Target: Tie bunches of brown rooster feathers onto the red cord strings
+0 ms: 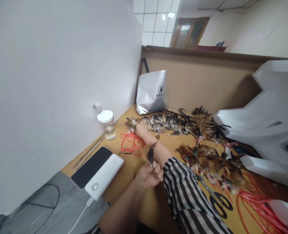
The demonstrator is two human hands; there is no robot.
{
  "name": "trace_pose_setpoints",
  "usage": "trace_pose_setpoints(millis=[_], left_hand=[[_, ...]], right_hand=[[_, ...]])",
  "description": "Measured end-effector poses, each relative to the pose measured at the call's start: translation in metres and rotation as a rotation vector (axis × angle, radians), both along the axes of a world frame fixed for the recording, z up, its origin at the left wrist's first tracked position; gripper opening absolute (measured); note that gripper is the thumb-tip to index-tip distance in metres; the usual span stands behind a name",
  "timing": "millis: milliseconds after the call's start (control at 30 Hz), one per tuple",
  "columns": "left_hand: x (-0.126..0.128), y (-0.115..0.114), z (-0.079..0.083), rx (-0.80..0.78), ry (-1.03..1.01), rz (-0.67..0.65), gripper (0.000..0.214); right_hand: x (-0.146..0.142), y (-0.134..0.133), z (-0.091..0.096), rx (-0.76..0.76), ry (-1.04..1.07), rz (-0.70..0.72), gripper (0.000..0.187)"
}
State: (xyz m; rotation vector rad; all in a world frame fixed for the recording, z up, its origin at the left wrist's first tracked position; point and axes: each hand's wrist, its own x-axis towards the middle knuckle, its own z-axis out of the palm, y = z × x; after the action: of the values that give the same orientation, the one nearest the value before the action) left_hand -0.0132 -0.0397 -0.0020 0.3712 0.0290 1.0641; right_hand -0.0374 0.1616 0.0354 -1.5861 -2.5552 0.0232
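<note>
My left hand (150, 175) is closed in a pinch around a small bunch of dark and brown feathers (150, 152), which points upward from the fingertips. Crossing beyond it, my right hand (142, 130) reaches to the left end of a long row of mottled feathers (168, 122). Its fingers are hidden among the feathers, so I cannot see whether they grip any. Just below that hand lies a loose tangle of red plastic strips (130, 143). A second heap of brown feathers (212, 159), with reddish ties along its edge, lies right of my striped right sleeve (190, 188).
Black-handled scissors (219, 201) lie beside my right sleeve, near a bundle of red strips (260, 201). To the left are a white-lidded jar (106, 125), thin sticks (89, 152), a phone (92, 167) and a cabled power bank (105, 177). A silver bag (151, 92) and white foam (263, 110) stand behind.
</note>
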Motion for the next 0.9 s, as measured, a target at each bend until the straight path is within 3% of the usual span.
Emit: trace_pose_setpoints(millis=[433, 633, 900], left_hand=[[-0.001, 0.006, -0.011, -0.031, -0.011, -0.023, 0.029], [0.003, 0.006, -0.009, 0.027, -0.037, -0.087, 0.02], [0.004, 0.007, -0.007, -0.024, -0.062, -0.104, 0.016]], right_hand=[[0.007, 0.043, -0.018, -0.106, 0.193, -0.194, 0.025], [0.027, 0.055, -0.021, -0.171, 0.455, -0.246, 0.021], [0.054, 0.051, -0.022, -0.31, 0.891, -0.268, 0.021]])
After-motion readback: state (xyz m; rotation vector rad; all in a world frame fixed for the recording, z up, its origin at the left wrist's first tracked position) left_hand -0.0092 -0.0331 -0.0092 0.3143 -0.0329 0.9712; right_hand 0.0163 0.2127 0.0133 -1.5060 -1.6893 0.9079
